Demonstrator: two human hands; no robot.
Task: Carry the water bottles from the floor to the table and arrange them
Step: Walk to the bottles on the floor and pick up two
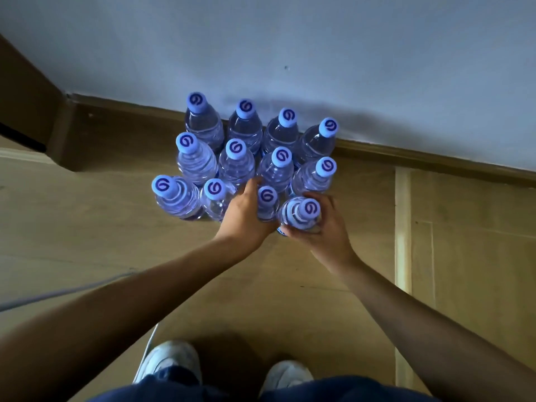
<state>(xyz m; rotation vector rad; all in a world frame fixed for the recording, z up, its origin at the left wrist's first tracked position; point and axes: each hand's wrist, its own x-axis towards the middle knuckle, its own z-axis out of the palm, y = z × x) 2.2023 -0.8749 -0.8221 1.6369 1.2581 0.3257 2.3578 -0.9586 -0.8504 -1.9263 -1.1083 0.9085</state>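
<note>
Several clear water bottles with blue caps (235, 148) stand upright in rows on the tan floor (87, 227) against the wall. My left hand (246, 216) wraps around a front-row bottle (267, 198), with its fingers hidden behind it. My right hand (324, 227) grips the front-right bottle (301, 214) around its body, and that bottle looks slightly raised and tilted toward me. No table is in view.
A pale wall (290, 39) with a brown skirting board (435, 161) runs behind the bottles. A dark wooden frame (26, 100) stands at the left. My white shoes (171, 361) are at the bottom. A light floor strip (403, 227) runs on the right.
</note>
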